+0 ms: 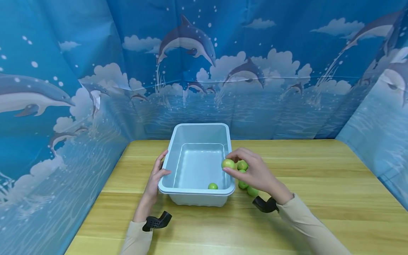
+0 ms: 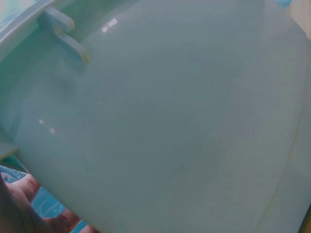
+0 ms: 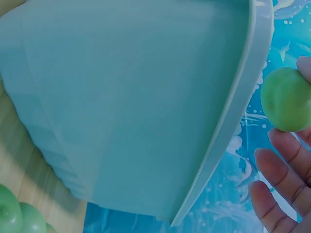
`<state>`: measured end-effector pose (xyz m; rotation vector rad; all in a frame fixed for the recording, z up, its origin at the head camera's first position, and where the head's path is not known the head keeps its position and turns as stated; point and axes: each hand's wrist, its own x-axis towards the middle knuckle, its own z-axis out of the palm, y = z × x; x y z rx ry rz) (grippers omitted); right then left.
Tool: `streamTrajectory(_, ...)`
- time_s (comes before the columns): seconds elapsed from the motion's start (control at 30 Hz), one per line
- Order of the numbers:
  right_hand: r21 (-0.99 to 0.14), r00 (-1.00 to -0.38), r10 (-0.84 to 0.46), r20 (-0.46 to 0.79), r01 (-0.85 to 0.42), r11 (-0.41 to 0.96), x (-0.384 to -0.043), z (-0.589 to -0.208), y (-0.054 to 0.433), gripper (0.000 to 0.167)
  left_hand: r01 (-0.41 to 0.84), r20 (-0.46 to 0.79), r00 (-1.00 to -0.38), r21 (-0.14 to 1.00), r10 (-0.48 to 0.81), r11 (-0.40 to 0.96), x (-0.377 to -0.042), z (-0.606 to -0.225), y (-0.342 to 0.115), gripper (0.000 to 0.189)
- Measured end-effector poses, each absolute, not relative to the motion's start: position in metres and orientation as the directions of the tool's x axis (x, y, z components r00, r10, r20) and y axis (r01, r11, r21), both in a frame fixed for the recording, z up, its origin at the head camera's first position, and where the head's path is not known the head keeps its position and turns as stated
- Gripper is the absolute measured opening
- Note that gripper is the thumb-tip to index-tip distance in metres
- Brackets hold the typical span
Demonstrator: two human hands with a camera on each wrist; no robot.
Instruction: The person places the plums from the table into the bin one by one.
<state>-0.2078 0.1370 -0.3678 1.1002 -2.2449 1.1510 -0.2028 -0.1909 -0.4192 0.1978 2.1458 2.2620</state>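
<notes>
A pale blue-grey plastic basin (image 1: 204,197) stands on the table. My left hand (image 1: 156,175) holds its left side, thumb at the rim and fingers along the outer wall; in the left wrist view that wall (image 2: 165,116) fills most of the picture. Between thumb and fingertips, my right hand (image 1: 251,170) pinches a round green fruit (image 1: 227,163) over the basin's right rim. In the right wrist view the other fingers spread below the held fruit (image 3: 286,99). Another green fruit (image 1: 213,186) lies inside the basin at the near end.
Several more green fruits (image 1: 253,191) lie on the wooden table (image 1: 318,198), just right of the basin and partly behind my right hand. A dolphin-print curtain (image 1: 271,106) hangs along the table's far and left edges. Each wrist wears a black camera mount (image 1: 158,221).
</notes>
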Motion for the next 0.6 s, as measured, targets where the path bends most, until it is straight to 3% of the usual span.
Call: streamTrajectory(0.6,-0.480,-0.590,-0.531,0.608,-0.806,0.346,-0.212,-0.366,0.118,0.026,0.081,0.087,-0.992,0.995,0.095,-0.061,-0.203,-0.419,-0.190,0.068)
